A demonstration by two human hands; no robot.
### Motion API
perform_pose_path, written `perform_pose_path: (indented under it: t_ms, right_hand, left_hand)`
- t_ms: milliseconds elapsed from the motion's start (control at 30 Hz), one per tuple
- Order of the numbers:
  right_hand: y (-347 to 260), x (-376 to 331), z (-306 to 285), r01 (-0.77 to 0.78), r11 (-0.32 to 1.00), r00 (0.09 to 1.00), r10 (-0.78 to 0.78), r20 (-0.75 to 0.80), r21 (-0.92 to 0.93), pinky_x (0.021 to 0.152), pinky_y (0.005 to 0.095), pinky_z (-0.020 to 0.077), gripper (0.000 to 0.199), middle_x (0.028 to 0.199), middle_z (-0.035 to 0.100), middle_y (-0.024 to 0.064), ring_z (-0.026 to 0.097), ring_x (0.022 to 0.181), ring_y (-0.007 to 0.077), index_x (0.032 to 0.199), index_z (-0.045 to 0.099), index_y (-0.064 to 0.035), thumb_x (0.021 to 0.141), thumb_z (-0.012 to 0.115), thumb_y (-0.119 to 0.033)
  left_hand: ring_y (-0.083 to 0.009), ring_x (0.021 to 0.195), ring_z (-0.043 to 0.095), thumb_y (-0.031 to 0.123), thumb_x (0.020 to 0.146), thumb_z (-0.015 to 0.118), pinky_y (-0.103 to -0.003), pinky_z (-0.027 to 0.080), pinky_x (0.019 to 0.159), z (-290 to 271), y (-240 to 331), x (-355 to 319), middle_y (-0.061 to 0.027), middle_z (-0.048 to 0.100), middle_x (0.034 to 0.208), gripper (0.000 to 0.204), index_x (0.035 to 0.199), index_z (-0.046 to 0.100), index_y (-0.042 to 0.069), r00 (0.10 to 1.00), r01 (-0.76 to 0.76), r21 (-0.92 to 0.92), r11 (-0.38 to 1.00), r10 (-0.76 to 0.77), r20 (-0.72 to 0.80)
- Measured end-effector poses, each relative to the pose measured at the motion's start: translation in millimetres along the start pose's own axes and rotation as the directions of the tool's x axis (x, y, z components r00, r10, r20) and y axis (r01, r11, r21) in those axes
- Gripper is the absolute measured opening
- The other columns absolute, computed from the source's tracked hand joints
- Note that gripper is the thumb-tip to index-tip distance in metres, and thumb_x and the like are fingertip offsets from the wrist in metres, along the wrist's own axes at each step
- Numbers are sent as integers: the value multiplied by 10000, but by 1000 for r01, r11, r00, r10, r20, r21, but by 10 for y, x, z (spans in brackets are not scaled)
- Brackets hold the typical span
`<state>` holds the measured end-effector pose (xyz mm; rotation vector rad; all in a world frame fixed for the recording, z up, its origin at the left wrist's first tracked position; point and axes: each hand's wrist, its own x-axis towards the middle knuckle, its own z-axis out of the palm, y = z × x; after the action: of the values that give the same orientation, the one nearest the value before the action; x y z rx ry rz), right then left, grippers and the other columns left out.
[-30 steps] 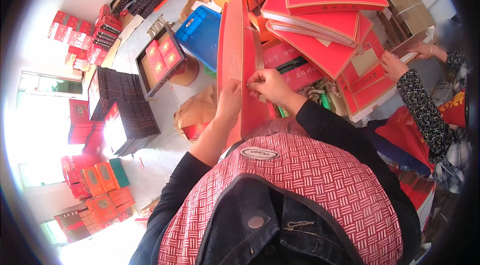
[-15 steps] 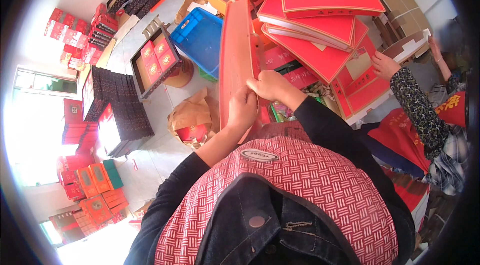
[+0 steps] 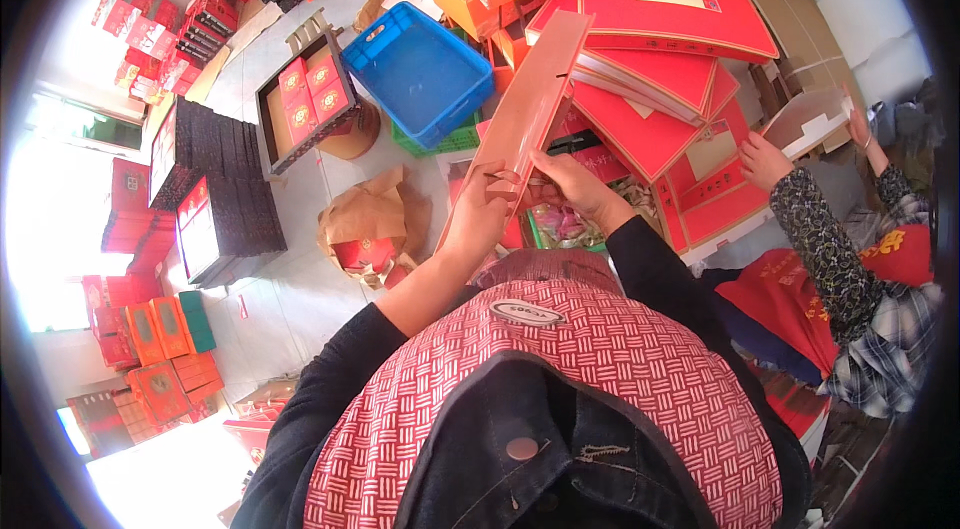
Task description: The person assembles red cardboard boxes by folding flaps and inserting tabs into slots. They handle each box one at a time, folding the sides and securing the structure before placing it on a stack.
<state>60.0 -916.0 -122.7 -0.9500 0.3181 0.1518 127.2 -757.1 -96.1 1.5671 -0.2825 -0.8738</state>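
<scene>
Now tilting the flat red cardboard panel further rightward than a second ago; left hand and right hand both keeping a closed grip on its lower end, folding likely progressing

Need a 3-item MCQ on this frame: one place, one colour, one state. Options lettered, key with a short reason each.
1. Where is the blue crate relative to the long flat box piece held by the person?
A. To its left
B. To its right
C. On top of it

2. What colour is the held box piece?
A. Black
B. Salmon red
C. Green

3. How do the left hand and right hand stand?
A. Both empty
B. Only the left grips
C. Both grip the piece's near end

Key: 1 A, the crate sits on the floor left of the piece. 2 B, its face shows a pale salmon red. 3 C, fingers of both hands close on its lower end.
</scene>
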Motion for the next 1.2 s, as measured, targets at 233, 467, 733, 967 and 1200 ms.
perform_pose_path:
  t_ms: [233,467,733,967,1200]
  right_hand:
    - [457,145,-191,120,859,965,16,-260,498,602,246,375,180,799,597,13,490,670,120,886,591,-74,841,500,-223]
    - [456,192,-134,138,935,973,-66,-221,327,600,263,401,185,776,569,-13,504,693,96,897,586,-62,909,495,-223]
    - [595,280,-81,229,934,851,-328,-409,-273,542,220,394,280,689,550,2,482,614,55,891,593,4,940,455,-235]
    - [655,279,-41,283,645,698,-646,-309,-710,583,353,453,266,701,597,150,590,646,215,868,585,22,925,441,-194]
    - [507,217,-37,106,310,683,-713,-158,-945,560,471,437,272,685,557,219,557,653,406,700,511,-5,895,442,-182]
  left_hand:
    - [-217,769,608,-12,839,428,-310,502,675,120,6,-3,-146,511,1141,393,1228,417,42,999,45,5,999,-45,-8]
    - [-194,766,615,80,843,524,-311,489,665,161,42,11,-140,615,990,318,1154,510,12,995,-87,236,968,97,-31]
    - [-396,853,572,94,836,484,-418,453,788,186,90,-1,-238,584,1001,262,1055,571,-20,949,-278,503,818,316,11]
    - [-347,939,556,163,886,462,-372,423,841,189,18,17,-238,585,923,265,987,580,-52,945,-291,517,805,326,24]
    - [-405,792,587,225,856,485,-457,457,718,196,166,-77,-265,593,796,303,868,587,-60,973,-199,637,745,225,41]
